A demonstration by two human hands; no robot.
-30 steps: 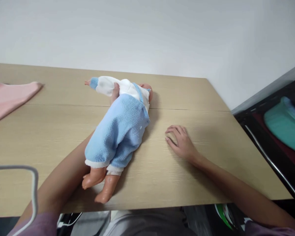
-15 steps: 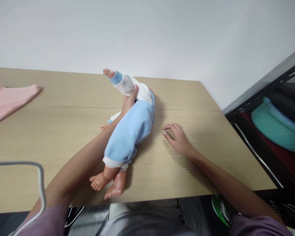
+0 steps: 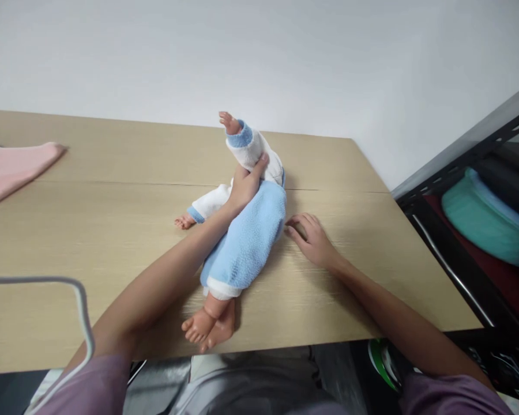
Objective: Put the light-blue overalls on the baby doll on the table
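Note:
A baby doll in a fuzzy blue and white outfit lies tilted on its side over the wooden table. Its bare feet point at me, one arm sticks up and the other rests toward the left. My left hand grips the doll around the chest, thumb over the raised sleeve. The doll's head is hidden behind its body. Close to the doll's blue back, my right hand rests on the tabletop with curved fingers, thumb apart from the index finger and nothing between them.
Pink cloth lies at the table's left side. A white cable crosses the lower left. To the right stands a black metal shelf holding a teal rounded item. A pale wall rises behind the table.
My left hand has shifted the doll to the right and rolled it, so its upper arm points more upward and the other sleeve shows more. My right hand has barely moved.

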